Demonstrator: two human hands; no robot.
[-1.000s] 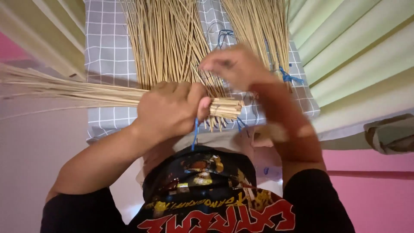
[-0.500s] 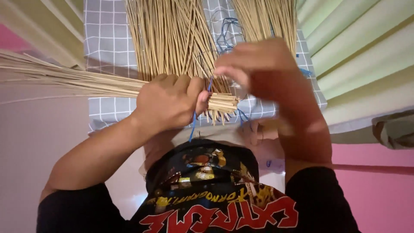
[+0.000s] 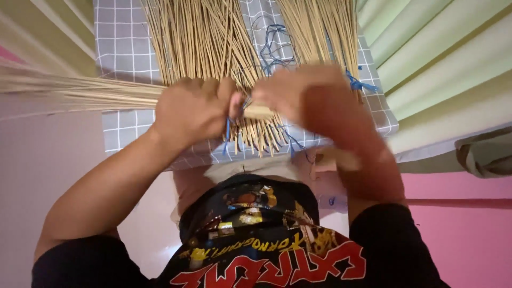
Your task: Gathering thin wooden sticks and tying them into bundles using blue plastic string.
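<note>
Item: stick bundle, lying across the checked cloth. My left hand fingers clamped round it; right hand fingers pinched on blue string. Best kept taut, wraps close together.

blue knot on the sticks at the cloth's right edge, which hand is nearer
Right. The right hand is just left of the blue knot; the left hand grips the stick bundle farther left.

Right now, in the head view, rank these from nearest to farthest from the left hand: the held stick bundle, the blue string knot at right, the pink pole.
1. Stick bundle: gripped in the left hand, running off left.
2. Blue string knot: right, past the right hand.
3. Pink pole: far lower right.
</note>
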